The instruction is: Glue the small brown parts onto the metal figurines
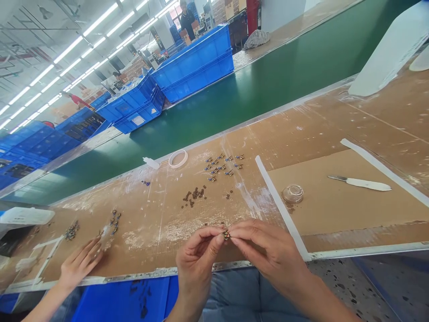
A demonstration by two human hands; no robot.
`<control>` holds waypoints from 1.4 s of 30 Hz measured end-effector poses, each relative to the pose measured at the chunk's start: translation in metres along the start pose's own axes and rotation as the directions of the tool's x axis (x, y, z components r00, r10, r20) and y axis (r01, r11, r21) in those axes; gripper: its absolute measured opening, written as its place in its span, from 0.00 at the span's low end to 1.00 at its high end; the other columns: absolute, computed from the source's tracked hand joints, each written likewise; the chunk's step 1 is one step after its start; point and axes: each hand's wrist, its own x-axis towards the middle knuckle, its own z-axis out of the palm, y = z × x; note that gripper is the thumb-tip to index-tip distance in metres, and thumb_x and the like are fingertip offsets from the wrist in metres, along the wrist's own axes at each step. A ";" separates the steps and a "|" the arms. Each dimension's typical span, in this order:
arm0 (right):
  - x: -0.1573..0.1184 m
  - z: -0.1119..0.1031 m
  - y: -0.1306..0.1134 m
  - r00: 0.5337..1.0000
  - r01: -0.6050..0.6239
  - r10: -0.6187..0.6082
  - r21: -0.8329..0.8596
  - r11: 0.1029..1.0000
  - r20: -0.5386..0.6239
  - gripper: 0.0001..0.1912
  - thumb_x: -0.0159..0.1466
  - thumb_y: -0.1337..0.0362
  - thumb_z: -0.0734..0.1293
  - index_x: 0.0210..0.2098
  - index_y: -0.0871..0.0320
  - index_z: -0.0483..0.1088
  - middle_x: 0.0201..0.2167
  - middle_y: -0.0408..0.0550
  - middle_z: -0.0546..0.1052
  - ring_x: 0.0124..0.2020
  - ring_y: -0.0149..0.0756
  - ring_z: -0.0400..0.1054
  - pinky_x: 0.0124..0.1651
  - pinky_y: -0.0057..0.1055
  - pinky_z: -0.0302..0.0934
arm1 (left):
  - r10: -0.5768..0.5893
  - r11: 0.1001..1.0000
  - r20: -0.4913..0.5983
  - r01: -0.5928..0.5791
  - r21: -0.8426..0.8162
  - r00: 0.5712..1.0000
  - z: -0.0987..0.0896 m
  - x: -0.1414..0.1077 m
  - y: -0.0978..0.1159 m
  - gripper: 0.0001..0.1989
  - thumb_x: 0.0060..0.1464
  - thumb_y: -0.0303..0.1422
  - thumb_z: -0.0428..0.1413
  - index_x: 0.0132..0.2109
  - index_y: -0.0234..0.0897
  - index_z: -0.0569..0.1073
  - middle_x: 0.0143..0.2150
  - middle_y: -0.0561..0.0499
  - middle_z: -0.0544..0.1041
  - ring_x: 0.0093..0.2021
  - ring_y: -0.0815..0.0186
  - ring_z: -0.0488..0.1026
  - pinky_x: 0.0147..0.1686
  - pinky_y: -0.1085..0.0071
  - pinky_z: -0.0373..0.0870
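Observation:
Above the front edge of the table, my left hand (204,252) and my right hand (264,243) meet, fingertips pinched on one small metal part (226,235). It has a dark and gold look with a bit of red; its exact kind is too small to make out. Just beyond my hands lies a loose pile of small dark brown ring-like pieces (196,193). Farther back, several small blue-and-gold parts (221,167) are set out in rough rows.
At left another person's hand (82,261) rests near more small parts (115,221). A tape roll (178,158) and a white bottle (151,163) lie by the green conveyor belt (284,74). To the right are a clear dish (293,193) and a white-handled knife (368,184).

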 end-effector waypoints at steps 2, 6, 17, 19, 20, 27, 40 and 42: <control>0.001 -0.001 0.003 1.000 0.000 0.000 0.001 1.000 -0.002 0.07 0.65 0.73 0.65 0.40 0.59 0.72 0.38 0.41 0.77 0.40 0.24 0.72 0.47 0.19 0.65 | -0.004 0.999 0.006 0.004 0.050 1.000 -0.001 0.000 0.002 0.04 0.54 0.30 0.62 0.38 0.38 0.79 0.37 0.49 0.79 0.40 0.70 0.77 0.43 0.79 0.73; 0.004 -0.009 0.008 1.000 -0.024 0.024 -0.056 0.998 0.001 0.09 0.65 0.71 0.66 0.44 0.57 0.72 0.40 0.40 0.77 0.43 0.24 0.71 0.50 0.18 0.63 | -0.048 0.994 -0.007 0.049 0.101 0.999 -0.011 0.019 0.003 0.08 0.53 0.35 0.62 0.37 0.34 0.77 0.32 0.50 0.78 0.33 0.72 0.75 0.37 0.79 0.72; -0.017 0.001 0.037 0.969 -0.241 0.245 -0.105 0.965 0.026 0.09 0.69 0.64 0.61 0.41 0.55 0.74 0.37 0.42 0.76 0.38 0.26 0.72 0.42 0.19 0.64 | 0.015 0.951 -0.214 0.052 0.305 0.977 -0.034 0.212 -0.018 0.06 0.41 0.29 0.62 0.27 0.29 0.75 0.25 0.50 0.73 0.26 0.72 0.66 0.32 0.73 0.61; -0.018 0.000 0.040 0.969 -0.229 0.239 -0.133 0.964 0.064 0.09 0.69 0.64 0.61 0.42 0.54 0.74 0.37 0.41 0.76 0.38 0.25 0.72 0.42 0.18 0.64 | -0.008 0.940 -0.211 0.079 0.333 0.977 -0.032 0.225 -0.024 0.05 0.42 0.28 0.62 0.26 0.28 0.75 0.23 0.51 0.73 0.25 0.72 0.65 0.31 0.73 0.60; -0.017 -0.001 0.040 0.969 -0.221 0.233 -0.142 0.965 0.075 0.09 0.69 0.64 0.61 0.42 0.54 0.74 0.37 0.41 0.76 0.38 0.24 0.72 0.42 0.17 0.64 | -0.017 0.934 -0.208 0.090 0.346 0.978 -0.032 0.228 -0.026 0.05 0.43 0.28 0.62 0.27 0.28 0.75 0.24 0.50 0.73 0.25 0.72 0.65 0.31 0.72 0.60; -0.012 -0.006 0.036 0.970 -0.239 0.243 -0.148 0.960 0.013 0.11 0.68 0.61 0.62 0.37 0.56 0.76 0.35 0.43 0.78 0.36 0.28 0.74 0.38 0.17 0.67 | 0.074 0.882 -0.263 0.060 0.467 0.962 -0.084 0.198 -0.015 0.10 0.44 0.34 0.61 0.33 0.31 0.79 0.32 0.49 0.78 0.33 0.67 0.71 0.38 0.72 0.63; -0.020 -0.008 0.040 0.979 -0.181 0.197 -0.221 0.958 0.054 0.08 0.67 0.60 0.63 0.38 0.54 0.75 0.38 0.40 0.78 0.38 0.25 0.74 0.42 0.13 0.66 | 0.068 0.624 -0.096 0.032 0.781 0.993 -0.116 0.086 -0.034 0.13 0.56 0.38 0.53 0.38 0.37 0.80 0.40 0.47 0.78 0.40 0.63 0.74 0.42 0.67 0.67; -0.021 -0.007 0.040 0.974 -0.201 0.218 -0.211 0.957 0.057 0.08 0.67 0.60 0.63 0.38 0.54 0.74 0.38 0.40 0.78 0.38 0.25 0.74 0.42 0.12 0.66 | 0.098 0.554 -0.056 -0.008 0.833 0.994 -0.113 0.081 -0.035 0.13 0.59 0.36 0.51 0.39 0.36 0.79 0.40 0.47 0.77 0.41 0.64 0.73 0.43 0.67 0.66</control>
